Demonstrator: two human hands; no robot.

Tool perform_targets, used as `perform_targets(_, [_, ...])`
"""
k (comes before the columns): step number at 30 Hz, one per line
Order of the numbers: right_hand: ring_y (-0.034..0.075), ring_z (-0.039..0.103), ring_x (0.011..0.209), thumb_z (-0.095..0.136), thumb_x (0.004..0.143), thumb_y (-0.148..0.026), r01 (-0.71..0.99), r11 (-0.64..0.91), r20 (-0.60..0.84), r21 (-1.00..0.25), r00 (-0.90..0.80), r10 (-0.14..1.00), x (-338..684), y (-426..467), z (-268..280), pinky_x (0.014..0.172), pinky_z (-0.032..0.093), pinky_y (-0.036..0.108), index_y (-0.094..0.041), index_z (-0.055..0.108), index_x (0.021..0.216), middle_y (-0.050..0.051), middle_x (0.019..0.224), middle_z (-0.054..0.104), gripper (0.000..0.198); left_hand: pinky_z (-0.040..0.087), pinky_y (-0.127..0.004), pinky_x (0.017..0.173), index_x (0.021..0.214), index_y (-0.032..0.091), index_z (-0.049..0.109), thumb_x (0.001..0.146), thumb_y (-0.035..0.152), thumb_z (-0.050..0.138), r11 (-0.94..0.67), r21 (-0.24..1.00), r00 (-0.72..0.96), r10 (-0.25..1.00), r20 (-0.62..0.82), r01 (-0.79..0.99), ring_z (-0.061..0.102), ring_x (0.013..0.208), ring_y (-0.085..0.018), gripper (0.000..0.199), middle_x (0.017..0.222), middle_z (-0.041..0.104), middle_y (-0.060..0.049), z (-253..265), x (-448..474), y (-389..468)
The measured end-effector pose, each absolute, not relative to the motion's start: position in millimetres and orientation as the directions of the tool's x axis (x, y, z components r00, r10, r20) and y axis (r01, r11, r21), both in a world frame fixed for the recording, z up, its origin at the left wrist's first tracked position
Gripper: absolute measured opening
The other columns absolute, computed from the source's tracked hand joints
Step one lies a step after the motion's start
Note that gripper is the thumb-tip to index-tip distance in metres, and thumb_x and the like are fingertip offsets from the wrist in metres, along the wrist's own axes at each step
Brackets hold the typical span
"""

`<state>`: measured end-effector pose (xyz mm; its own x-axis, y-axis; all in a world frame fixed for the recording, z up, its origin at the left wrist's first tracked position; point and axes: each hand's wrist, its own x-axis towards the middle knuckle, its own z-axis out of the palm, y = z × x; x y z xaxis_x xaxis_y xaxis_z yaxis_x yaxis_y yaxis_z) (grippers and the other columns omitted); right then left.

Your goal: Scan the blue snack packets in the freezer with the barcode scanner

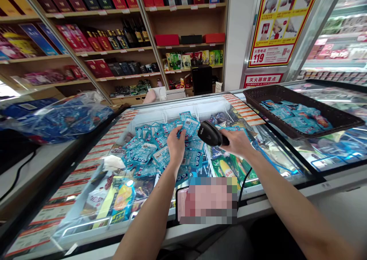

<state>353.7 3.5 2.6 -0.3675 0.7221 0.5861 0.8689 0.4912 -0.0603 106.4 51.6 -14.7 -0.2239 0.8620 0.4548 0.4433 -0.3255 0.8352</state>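
Note:
My left hand [175, 147] pinches the edge of a small blue snack packet [192, 126], whose barcode side faces up. My right hand [236, 141] is wrapped round a black barcode scanner [210, 134]. The scanner's head points left, close to the packet. Many similar blue packets [142, 153] lie in a loose pile around and beneath my left hand, on the glass top of a chest freezer. From the scanner's handle a black cable [243, 184] runs down toward the freezer's front edge.
A phone [181, 205], mostly blurred out, lies at the front edge. A brown basket [348, 118] with blue packets stands at right. At left is a clear plastic bag [83, 117] of blue packets. Beyond the freezer [312, 187] stand stocked shelves [114, 53].

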Motion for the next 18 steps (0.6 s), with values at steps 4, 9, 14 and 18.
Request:
perform_targets(4, [0.017,0.057,0.06,0.052,0.078,-0.043,0.862,0.504,0.58,-0.049,-0.386,0.717,352.4,2.6,3.3,0.054,0.025,0.026,-0.019,0.058,0.102,0.003,0.072,0.066,0.035,0.051,-0.03,0.069,0.11,0.021,0.058,0.082,0.042,0.051,-0.325,0.817,-0.226,0.853,0.471,0.476,0.064,0.066,-0.014,0.036,0.106,0.064,-0.006,-15.0,105.8,52.1])
perform_targets(9, [0.017,0.057,0.061,0.053,0.078,-0.042,0.859,0.508,0.58,-0.058,-0.386,0.718,352.4,1.9,4.3,0.054,0.025,0.026,-0.018,0.058,0.103,0.004,0.072,0.067,0.036,0.05,-0.03,0.074,0.108,0.02,0.06,0.081,0.042,0.052,-0.328,0.789,-0.216,0.842,0.493,0.52,0.064,0.078,-0.017,0.035,0.106,0.064,-0.007,-15.1,108.2,53.0])
perform_targets(14, [0.017,0.058,0.063,0.053,0.077,-0.043,0.86,0.506,0.569,-0.063,-0.385,0.726,352.4,1.3,4.8,0.055,0.026,0.026,-0.019,0.058,0.103,0.004,0.074,0.067,0.035,0.049,-0.031,0.077,0.108,0.02,0.06,0.082,0.042,0.051,-0.337,0.782,-0.208,0.84,0.501,0.525,0.063,0.076,-0.016,0.035,0.105,0.064,-0.007,-14.7,109.5,52.2])
perform_targets(18, [0.017,0.058,0.064,0.052,0.078,-0.043,0.861,0.504,0.551,-0.073,-0.386,0.74,352.4,0.8,5.8,0.055,0.026,0.026,-0.018,0.058,0.103,0.004,0.075,0.067,0.036,0.048,-0.032,0.078,0.108,0.021,0.06,0.082,0.043,0.051,-0.345,0.778,-0.201,0.838,0.507,0.525,0.063,0.08,-0.017,0.035,0.106,0.064,-0.007,-15.4,109.1,52.5])
